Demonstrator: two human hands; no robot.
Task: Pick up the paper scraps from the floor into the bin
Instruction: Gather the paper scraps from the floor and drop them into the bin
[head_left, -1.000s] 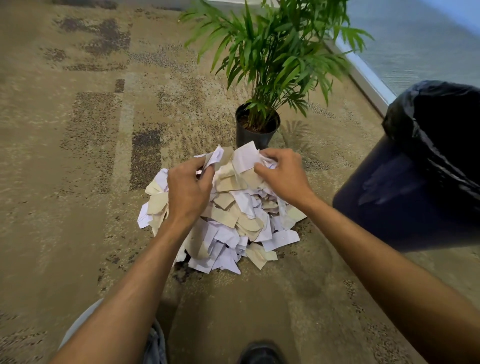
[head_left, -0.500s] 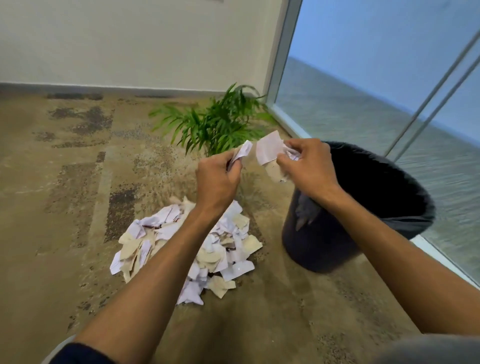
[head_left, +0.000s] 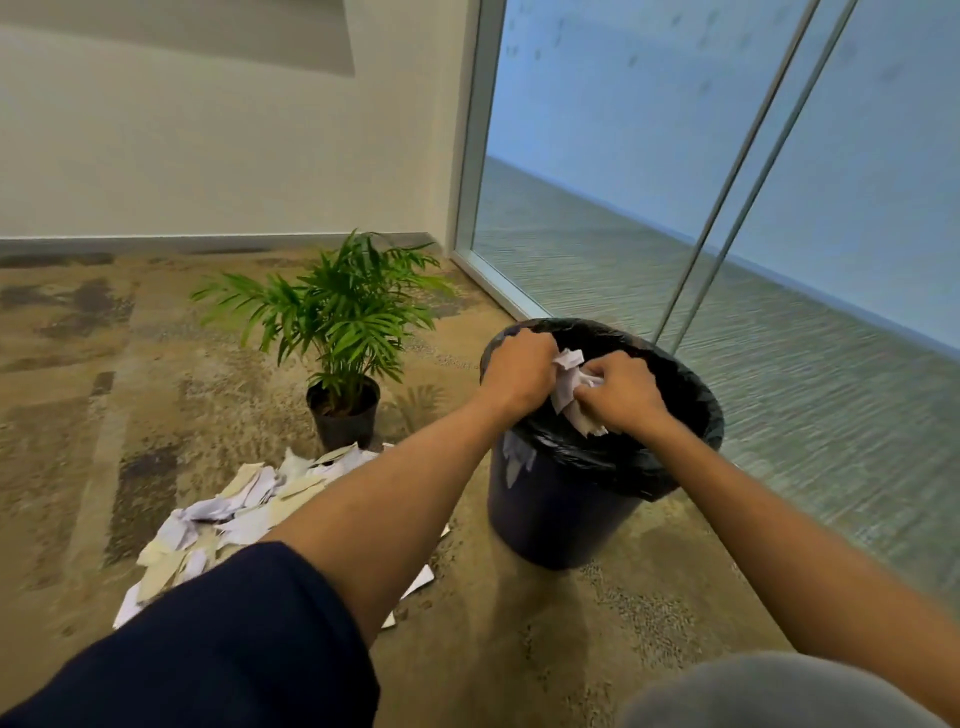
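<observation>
Paper scraps (head_left: 569, 387), a small white bunch, are pinched between the left hand (head_left: 519, 371) and right hand (head_left: 621, 395), both closed on the bunch from opposite sides so that loose pieces cannot slip out. The hands hover just over the mouth of the bin (head_left: 545, 499), inside the rim of its black liner (head_left: 670, 374), a position that suits a clean drop. On the carpet (head_left: 519, 649) left of the bin, the remaining pile (head_left: 234, 519) lies beside the potted plant (head_left: 337, 332); most of the task apparently remains.
</observation>
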